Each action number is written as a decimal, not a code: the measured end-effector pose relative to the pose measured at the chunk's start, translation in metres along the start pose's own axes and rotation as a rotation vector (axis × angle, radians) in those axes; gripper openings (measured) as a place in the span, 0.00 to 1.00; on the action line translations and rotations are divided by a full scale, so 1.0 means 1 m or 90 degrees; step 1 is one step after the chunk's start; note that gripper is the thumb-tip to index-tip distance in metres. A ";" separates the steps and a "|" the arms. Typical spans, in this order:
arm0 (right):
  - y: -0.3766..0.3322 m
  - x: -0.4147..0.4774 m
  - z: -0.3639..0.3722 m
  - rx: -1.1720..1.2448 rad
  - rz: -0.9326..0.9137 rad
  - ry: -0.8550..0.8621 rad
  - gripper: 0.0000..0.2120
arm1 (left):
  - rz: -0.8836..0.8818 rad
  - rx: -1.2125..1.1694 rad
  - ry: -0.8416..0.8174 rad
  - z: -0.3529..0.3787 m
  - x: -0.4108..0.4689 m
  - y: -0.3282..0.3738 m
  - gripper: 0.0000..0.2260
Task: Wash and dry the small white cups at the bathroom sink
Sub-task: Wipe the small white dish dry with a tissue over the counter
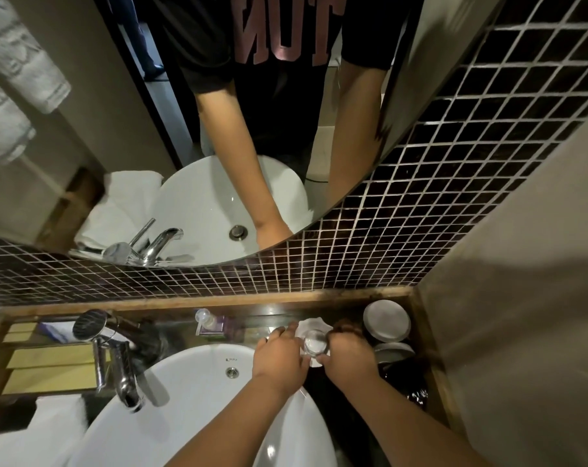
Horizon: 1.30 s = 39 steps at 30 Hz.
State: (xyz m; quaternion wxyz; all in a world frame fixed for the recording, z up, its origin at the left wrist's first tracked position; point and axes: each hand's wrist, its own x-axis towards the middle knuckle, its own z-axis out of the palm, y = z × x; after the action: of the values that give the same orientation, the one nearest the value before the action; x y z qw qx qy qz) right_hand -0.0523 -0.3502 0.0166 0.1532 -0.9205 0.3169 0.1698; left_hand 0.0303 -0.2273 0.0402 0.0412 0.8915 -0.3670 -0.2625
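Note:
A small cup (pixel 314 342), seen from above with a pale inside, sits between my two hands over the dark counter just right of the white basin (pixel 191 409). A white cloth or tissue (pixel 314 324) lies crumpled behind and under the cup. My left hand (pixel 281 357) grips the cup's left side and my right hand (pixel 348 353) grips its right side together with the cloth. No water runs from the chrome tap (pixel 124 379).
A soap dispenser (pixel 210 323) stands at the back ledge. Two round metal plates or lids (pixel 387 318) sit at the right corner, with a dark glossy object (pixel 405 382) below them. White towels (pixel 29 439) lie at the lower left. A mirror (pixel 218 129) hangs above the tiled wall.

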 end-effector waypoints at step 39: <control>-0.006 -0.010 0.020 0.113 0.100 0.078 0.12 | -0.073 -0.076 0.025 0.012 -0.013 0.009 0.20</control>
State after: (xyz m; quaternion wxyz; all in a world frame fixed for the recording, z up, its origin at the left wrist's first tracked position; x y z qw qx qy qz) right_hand -0.0600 -0.3332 0.0041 0.2004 -0.8843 0.4106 0.0961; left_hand 0.0108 -0.2237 0.0378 0.0861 0.9121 -0.2980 -0.2680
